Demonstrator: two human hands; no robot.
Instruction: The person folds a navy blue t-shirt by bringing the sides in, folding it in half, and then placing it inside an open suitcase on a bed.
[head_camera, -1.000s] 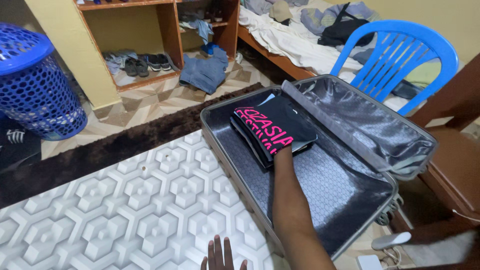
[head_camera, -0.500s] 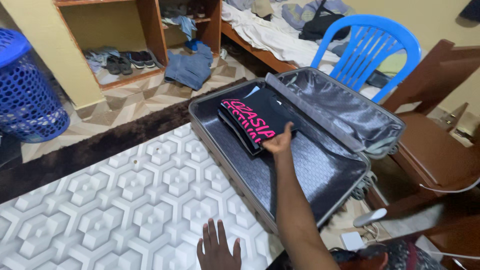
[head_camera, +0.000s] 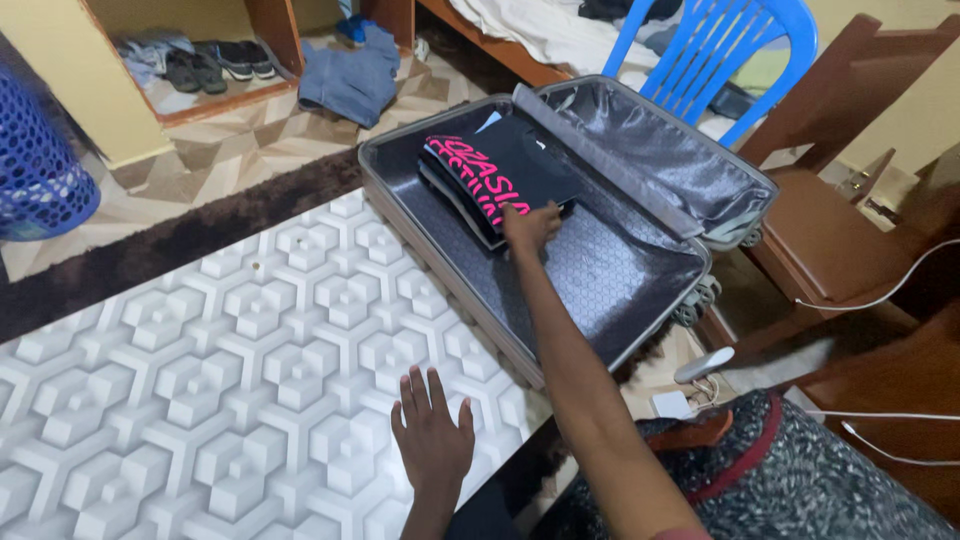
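Observation:
An open grey suitcase (head_camera: 640, 300) lies on the floor, its lid propped against a blue plastic chair (head_camera: 720, 40). A stack of folded black garments (head_camera: 500, 170), the top one with pink lettering, sits in the suitcase's far left corner. My right hand (head_camera: 530, 225) reaches into the case and rests on the near edge of that stack, fingers bent over it. Flat on the white patterned mat (head_camera: 200, 380), fingers spread, my left hand (head_camera: 432, 430) holds nothing.
A blue perforated laundry basket (head_camera: 40, 160) stands at the left. Shoes (head_camera: 215, 62) sit on a low shelf and blue jeans (head_camera: 350, 80) lie on the tiled floor. A brown wooden chair (head_camera: 850, 230), white charger (head_camera: 668, 402) and cables are at the right.
The view has dropped and shifted. My right hand has come down onto the near edge of the folded stack. My left hand has moved further onto the mat.

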